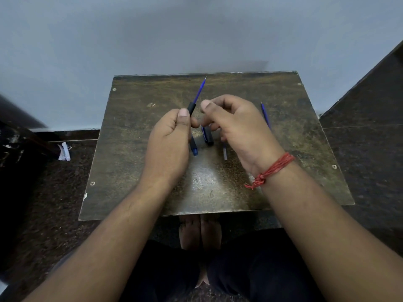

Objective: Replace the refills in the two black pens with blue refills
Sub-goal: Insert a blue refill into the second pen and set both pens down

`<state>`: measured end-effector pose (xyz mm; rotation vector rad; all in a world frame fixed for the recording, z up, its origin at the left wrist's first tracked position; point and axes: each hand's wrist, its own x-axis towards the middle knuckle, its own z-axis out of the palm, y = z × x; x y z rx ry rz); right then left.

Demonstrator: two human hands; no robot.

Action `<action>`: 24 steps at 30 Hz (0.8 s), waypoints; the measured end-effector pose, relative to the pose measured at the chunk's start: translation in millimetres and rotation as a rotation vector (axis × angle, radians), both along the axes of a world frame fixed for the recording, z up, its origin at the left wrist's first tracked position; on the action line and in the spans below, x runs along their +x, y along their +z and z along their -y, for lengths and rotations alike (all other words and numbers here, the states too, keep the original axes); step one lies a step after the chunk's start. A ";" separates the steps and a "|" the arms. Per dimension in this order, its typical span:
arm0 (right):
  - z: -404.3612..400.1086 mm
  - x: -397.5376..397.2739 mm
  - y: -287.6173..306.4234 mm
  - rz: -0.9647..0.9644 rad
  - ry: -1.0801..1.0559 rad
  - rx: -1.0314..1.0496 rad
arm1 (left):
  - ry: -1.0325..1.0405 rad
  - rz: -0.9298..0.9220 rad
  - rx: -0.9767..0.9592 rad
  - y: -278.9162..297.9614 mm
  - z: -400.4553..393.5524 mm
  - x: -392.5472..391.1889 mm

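The left hand point(169, 136) is curled around a black pen point(192, 108) and holds it above the table point(130, 171). The thumb lies along the barrel. A blue refill point(199, 92) sticks out of the top of this pen and points up and away from the person, with its thin tip at the far end. The lower end of something blue and dark point(193, 148) shows just under the left hand, but it is not clear if it is part of the same pen or lies on the table.

The right hand point(235, 125) is close beside the left one, and the two do not touch. Its fingers are curled with the thumb raised near the pen barrel; whether they pinch a small part cannot be told.

Between the hands, a second black pen point(208, 138) lies on the table. A grey stick point(224, 152) lies just under the right hand. Another blue refill point(266, 115) lies on the table beyond the right hand. A red thread point(272, 170) is tied around the right wrist.
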<state>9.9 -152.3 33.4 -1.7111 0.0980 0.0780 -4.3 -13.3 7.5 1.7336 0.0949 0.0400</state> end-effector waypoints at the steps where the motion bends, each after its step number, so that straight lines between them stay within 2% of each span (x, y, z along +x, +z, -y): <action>1: -0.9 -1.0 0.0 -0.001 0.018 0.020 | -0.010 0.004 0.003 -0.8 0.0 -0.2; 15: 4.8 6.0 0.3 0.040 -0.070 0.123 | -0.088 0.010 0.079 -6.6 3.0 -3.1; 20: 16.1 13.7 2.6 0.034 -0.255 0.392 | -0.100 0.019 0.160 -5.9 4.3 -5.8; 24: 35.4 21.5 1.8 0.058 -0.419 0.538 | -0.099 0.004 0.132 -6.0 3.0 -5.0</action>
